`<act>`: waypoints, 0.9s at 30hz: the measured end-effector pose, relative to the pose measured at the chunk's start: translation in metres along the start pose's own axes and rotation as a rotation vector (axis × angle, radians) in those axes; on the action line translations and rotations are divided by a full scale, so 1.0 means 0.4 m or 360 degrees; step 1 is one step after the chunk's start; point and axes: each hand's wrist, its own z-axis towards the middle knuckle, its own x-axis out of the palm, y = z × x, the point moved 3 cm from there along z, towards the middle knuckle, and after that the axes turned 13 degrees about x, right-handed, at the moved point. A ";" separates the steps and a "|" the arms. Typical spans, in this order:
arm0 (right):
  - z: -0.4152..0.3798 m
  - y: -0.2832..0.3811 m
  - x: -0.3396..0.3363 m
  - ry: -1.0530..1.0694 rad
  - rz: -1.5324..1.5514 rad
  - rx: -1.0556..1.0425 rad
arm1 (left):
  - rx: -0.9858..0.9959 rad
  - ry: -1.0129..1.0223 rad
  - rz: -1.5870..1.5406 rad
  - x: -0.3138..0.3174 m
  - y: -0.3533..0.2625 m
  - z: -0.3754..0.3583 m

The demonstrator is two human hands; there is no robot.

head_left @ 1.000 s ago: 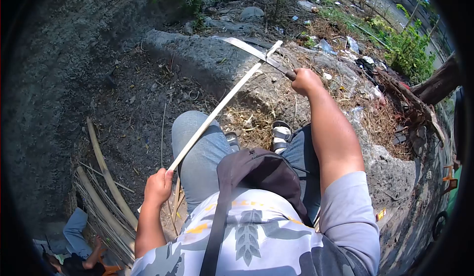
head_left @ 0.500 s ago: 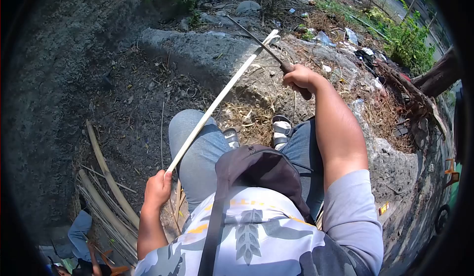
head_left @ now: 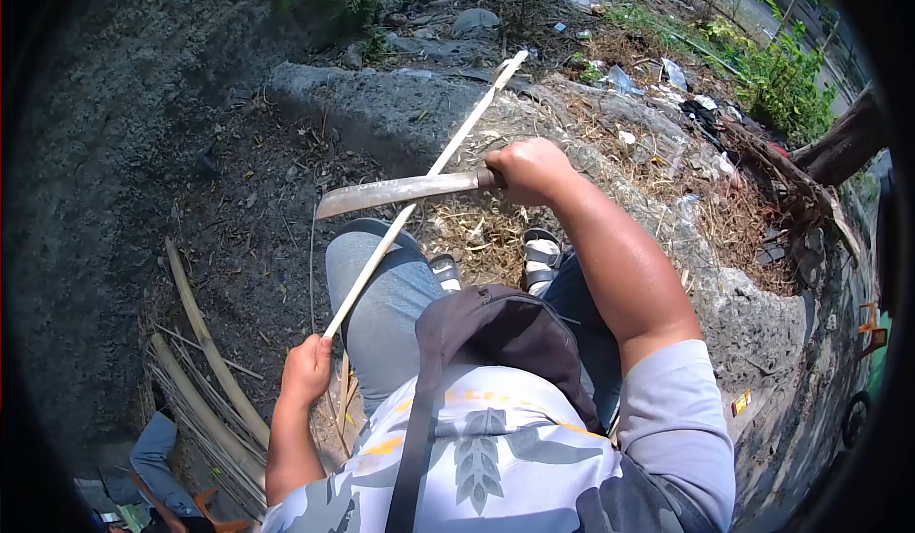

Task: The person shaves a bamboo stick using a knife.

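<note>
1. Pale bamboo, a long thin strip (head_left: 419,195) of it, runs on a slant from beside the person's left hip up and away over the left knee to the concrete ledge (head_left: 381,104) ahead.
2. The left hand (head_left: 307,371) is closed round the strip's near end, low beside the thigh, fingers wrapped tight on it.
3. The right hand (head_left: 529,169) is fisted on the handle of a machete (head_left: 396,193), grip clamped on it, arm stretched forward over the right leg.
4. The machete's blade lies nearly level and points to the person's left, crossing the strip about halfway along its length, just above the left knee; blade and strip meet there, though whether the edge bites in I cannot tell.
5. The strip's far tip stands clear above the ledge, near a grey stone (head_left: 474,22).
6. The person sits with blue jeans (head_left: 381,295) on both legs, sandalled feet (head_left: 541,255) set down among dry straw, and a dark bag (head_left: 500,333) strapped across the chest.
7. To the left, on the bare dirt, lies a bundle of bamboo poles (head_left: 205,371), one bent piece on top.
8. At the lower left edge another person's blue sleeve (head_left: 152,452) shows beside that bundle.
</note>
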 end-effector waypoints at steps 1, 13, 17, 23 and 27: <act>0.005 -0.011 0.008 -0.0080 -0.0005 -0.0011 | 0.0031 -0.0029 -0.0008 0.010 0.006 -0.001; 0.039 -0.288 0.089 0.0288 0.1224 0.1040 | 0.0144 0.0026 0.0121 0.023 -0.022 0.035; 0.034 -0.267 0.085 0.0405 0.1599 0.0857 | 0.0127 0.0000 0.0068 0.036 -0.020 0.032; 0.019 -0.120 0.024 -0.0066 0.0442 0.0230 | 0.0130 0.0002 0.0064 0.037 -0.017 0.030; -0.007 -0.058 -0.008 -0.0149 0.0124 0.0006 | 0.0129 0.0003 0.0083 0.036 -0.013 0.029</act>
